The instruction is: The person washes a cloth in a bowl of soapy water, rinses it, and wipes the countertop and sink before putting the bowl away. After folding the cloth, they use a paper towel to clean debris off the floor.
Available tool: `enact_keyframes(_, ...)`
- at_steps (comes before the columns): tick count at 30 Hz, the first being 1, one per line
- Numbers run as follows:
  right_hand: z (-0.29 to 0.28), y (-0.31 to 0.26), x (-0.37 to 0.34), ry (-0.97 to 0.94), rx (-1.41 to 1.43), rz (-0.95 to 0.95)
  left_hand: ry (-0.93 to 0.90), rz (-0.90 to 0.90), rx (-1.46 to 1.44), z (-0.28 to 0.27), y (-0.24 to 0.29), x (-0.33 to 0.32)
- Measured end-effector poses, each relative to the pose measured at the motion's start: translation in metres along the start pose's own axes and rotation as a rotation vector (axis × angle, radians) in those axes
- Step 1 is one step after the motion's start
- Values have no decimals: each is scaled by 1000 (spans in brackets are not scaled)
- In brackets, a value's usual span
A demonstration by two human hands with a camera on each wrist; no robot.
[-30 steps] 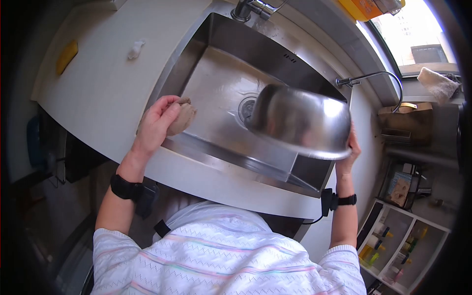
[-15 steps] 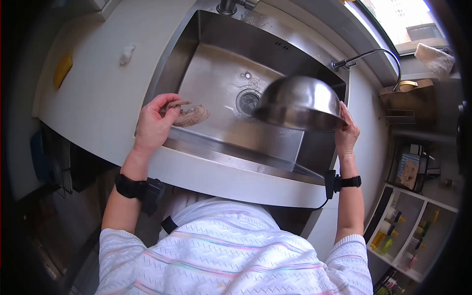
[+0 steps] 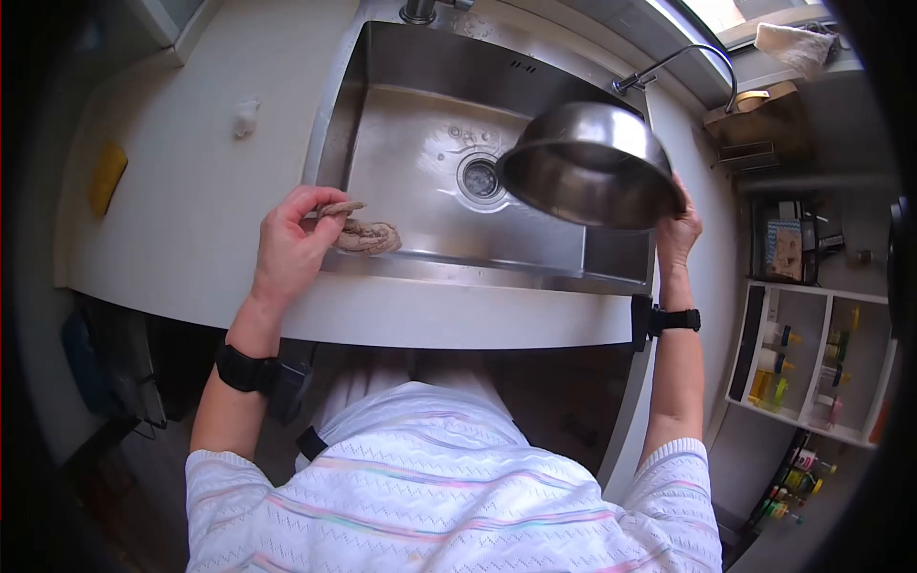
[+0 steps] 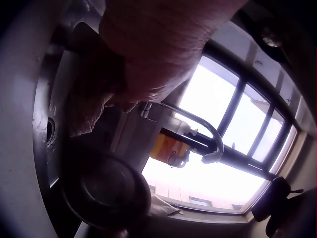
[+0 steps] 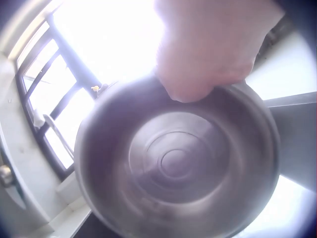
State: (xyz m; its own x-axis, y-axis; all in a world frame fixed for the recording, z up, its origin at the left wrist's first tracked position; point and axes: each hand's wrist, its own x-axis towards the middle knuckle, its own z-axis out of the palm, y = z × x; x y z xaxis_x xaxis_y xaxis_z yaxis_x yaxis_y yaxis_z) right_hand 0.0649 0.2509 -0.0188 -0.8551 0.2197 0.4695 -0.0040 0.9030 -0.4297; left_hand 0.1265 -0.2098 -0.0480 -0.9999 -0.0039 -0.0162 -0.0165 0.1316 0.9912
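In the head view my left hand (image 3: 294,244) pinches a limp, wrinkled beige-brown piece (image 3: 371,237) between thumb and fingers, over the near left part of the sink (image 3: 411,134). Whether it is cloth or food I cannot tell. It appears dark and ragged-edged in the left wrist view. My right hand (image 3: 679,229) grips the rim of a stainless steel bowl (image 3: 611,143) above the sink's right side. The bowl is tipped, its mouth facing me. Concentric rings mark its bare inside (image 5: 178,163) in the right wrist view.
A drain (image 3: 480,178) sits mid-sink. The main faucet (image 3: 420,10) stands behind it, and a thin curved tap (image 3: 688,57) rises at the back right. On the left counter (image 3: 201,191) lie a yellow sponge-like item (image 3: 108,179) and a small white item (image 3: 245,117).
The bowl has swung upward and turned, so its inside now faces me. My left hand keeps its hold on the wrinkled piece, which hangs lower from the fingers. The head view has shifted.
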Motion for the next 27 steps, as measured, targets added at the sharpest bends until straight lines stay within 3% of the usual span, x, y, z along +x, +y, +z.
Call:
enact_keyframes(4,-35,-18,-1,314,712,54,-41,13,-44,-17,2,-8)
enact_keyframes(6,-33,-19,-11,298,584,89,-61,37,-53,-17,1,-9)
enact_keyframes(8,-18,-34,-18,203,-64,-114,-99,68,-64,-19,2,-9)
enact_keyframes(9,-18,-42,-22,95,-93,9,-107,78,-78,-18,2,-10)
enact_keyframes(10,-18,-43,-26,98,-93,16,-111,84,-94,-19,2,-10)
enact_keyframes(14,-18,-23,-36,198,198,-46,-144,7,-167,-17,-2,-9)
enact_keyframes(16,-12,-15,-41,243,1042,70,-126,-27,-201,-14,2,-7)
enact_keyframes(17,-13,-25,-45,248,86,-43,-138,-29,-202,-12,2,-8)
enact_keyframes(18,-14,-35,-43,153,-21,64,-138,-36,-219,-11,2,-8)
enact_keyframes(21,-16,-43,-39,115,-16,176,-130,-44,-216,-11,-4,-5)
enact_keyframes(23,-24,-28,-49,108,355,440,-139,-62,-197,-10,-8,-6)
enact_keyframes(24,-35,-24,-61,118,340,471,-130,-45,-168,-10,-8,-7)
enact_keyframes(26,-63,-51,-73,16,758,703,-157,-34,-137,-3,-10,-8)
enact_keyframes(27,-72,-51,-81,40,810,741,-148,-36,-149,-2,-9,-11)
